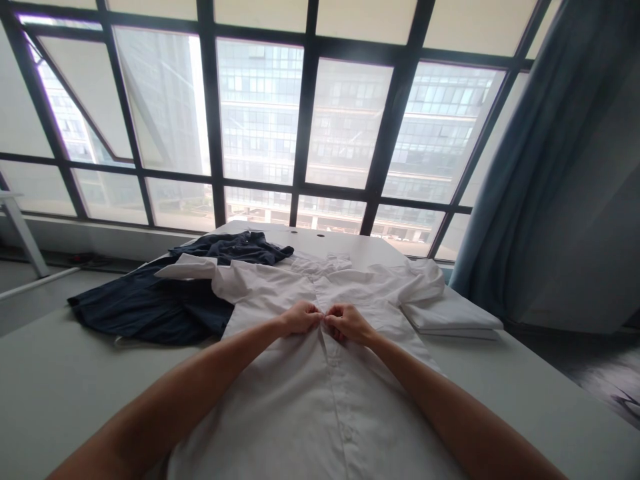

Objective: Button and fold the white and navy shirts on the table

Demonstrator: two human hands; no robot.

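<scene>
Surface: one white table (65, 400), one window (260, 113) behind
Shirt: one white shirt (280, 413) lying flat on table
Hands: two, left hand (300, 318) and right hand (347, 323) together, pinching shirt placket (327, 353)
Beside shirt: one navy garment (150, 313) lying left; one folded white cloth (450, 317) lying right

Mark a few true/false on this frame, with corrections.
1. The left hand and right hand are at the placket of the white shirt, near the collar. True.
2. The shirt lies on the floor. False: it lies on a pale table.
3. The dark navy garment lies right of the shirt. False: it lies to the shirt's left in view.
4. A blue curtain hangs at the right of the window. True.
</scene>
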